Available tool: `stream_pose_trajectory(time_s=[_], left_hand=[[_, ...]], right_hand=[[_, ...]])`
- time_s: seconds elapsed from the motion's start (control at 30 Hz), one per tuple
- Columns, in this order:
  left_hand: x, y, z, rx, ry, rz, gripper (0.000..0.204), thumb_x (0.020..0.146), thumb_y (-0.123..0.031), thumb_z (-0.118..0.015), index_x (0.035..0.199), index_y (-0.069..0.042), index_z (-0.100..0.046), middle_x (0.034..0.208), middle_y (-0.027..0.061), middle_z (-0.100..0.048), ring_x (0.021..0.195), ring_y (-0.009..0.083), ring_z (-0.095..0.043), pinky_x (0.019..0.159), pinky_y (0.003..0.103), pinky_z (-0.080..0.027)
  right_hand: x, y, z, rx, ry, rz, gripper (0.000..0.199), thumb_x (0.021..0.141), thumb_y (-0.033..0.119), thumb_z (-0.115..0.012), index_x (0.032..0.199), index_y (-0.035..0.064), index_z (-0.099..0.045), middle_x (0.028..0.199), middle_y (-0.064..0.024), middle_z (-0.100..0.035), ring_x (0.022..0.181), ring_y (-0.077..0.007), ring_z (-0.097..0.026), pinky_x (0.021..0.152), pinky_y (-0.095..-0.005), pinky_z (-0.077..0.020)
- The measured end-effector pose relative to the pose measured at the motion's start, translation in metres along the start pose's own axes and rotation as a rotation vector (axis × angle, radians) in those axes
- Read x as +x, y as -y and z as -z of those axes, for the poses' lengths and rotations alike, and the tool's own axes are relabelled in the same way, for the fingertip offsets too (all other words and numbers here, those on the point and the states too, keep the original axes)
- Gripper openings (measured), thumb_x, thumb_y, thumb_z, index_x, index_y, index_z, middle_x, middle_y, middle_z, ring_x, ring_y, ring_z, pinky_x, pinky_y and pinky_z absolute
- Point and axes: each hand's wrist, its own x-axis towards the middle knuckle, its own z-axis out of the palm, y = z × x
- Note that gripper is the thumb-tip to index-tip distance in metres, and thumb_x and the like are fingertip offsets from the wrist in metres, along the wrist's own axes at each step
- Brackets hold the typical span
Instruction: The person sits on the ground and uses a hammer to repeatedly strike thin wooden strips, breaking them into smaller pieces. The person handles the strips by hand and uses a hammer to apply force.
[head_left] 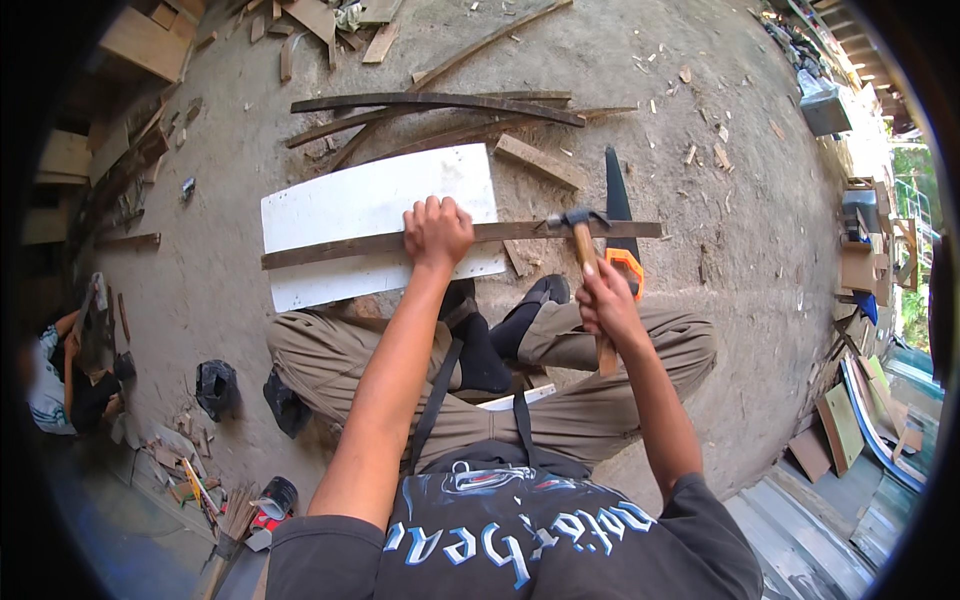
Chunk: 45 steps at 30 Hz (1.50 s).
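Wooden strip (330, 248) is lying across the white board (340, 205) on the dirt floor (220, 290), before the seated person's knees. Left hand (436, 234) is pressing down on it, fingers curled over, likely steadying it. Right hand (604, 300) is clamping the hammer (582, 240), head resting at the strip's right part.

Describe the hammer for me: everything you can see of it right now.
The hammer has a dark metal claw head and a pale wooden handle. The right hand holds the handle about midway in a closed grip, the butt end sticking out below the fist. The head rests on or just over the long dark wooden strip, which the left hand presses down on the white board.
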Motion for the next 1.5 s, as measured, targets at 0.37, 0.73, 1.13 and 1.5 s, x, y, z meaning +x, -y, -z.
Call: stream_pose_trajectory(time_s=[0.37, 0.73, 1.13, 1.5], left_hand=[[-0.003, 0.003, 0.003, 0.019, -0.019, -0.035, 0.020, 0.083, -0.024, -0.057, 0.076, -0.007, -0.066, 0.080, 0.0131, -0.064, 0.079, 0.0309, -0.061, 0.074, 0.044, -0.045], [-0.001, 0.003, -0.001, 0.007, -0.024, -0.021, 0.019, 0.082, -0.023, -0.057, 0.074, -0.008, -0.065, 0.078, 0.0125, -0.063, 0.076, 0.0309, -0.060, 0.073, 0.044, -0.045], [0.002, 0.004, -0.001, 0.006, -0.017, -0.013, 0.019, 0.083, -0.022, -0.057, 0.074, -0.008, -0.065, 0.080, 0.0127, -0.064, 0.079, 0.0307, -0.060, 0.074, 0.044, -0.044], [0.003, 0.002, 0.003, 0.005, 0.009, -0.022, 0.019, 0.083, -0.022, -0.057, 0.075, -0.008, -0.066, 0.080, 0.0122, -0.064, 0.078, 0.0301, -0.061, 0.074, 0.044, -0.044]], right_hand=[[0.019, 0.029, 0.022, -0.119, 0.203, -0.120, 0.028, 0.105, 0.031, -0.052, 0.126, 0.0128, -0.049, 0.071, 0.0018, -0.048, 0.046, -0.0039, -0.038, 0.038, -0.0197, -0.0310], [0.004, 0.061, 0.038, -0.195, 0.232, -0.228, 0.030, 0.102, 0.032, -0.057, 0.125, 0.0134, -0.051, 0.070, 0.0041, -0.046, 0.048, -0.0034, -0.039, 0.039, -0.0207, -0.0318], [0.030, 0.080, 0.053, -0.231, 0.230, -0.160, 0.023, 0.103, 0.030, -0.055, 0.118, 0.0128, -0.052, 0.072, 0.0051, -0.045, 0.049, -0.0015, -0.037, 0.037, -0.0180, -0.0282], [0.019, 0.075, 0.016, -0.181, 0.242, -0.098, 0.023, 0.104, 0.031, -0.054, 0.119, 0.0144, -0.052, 0.069, 0.0052, -0.040, 0.045, -0.0016, -0.032, 0.036, -0.0184, -0.0247]])
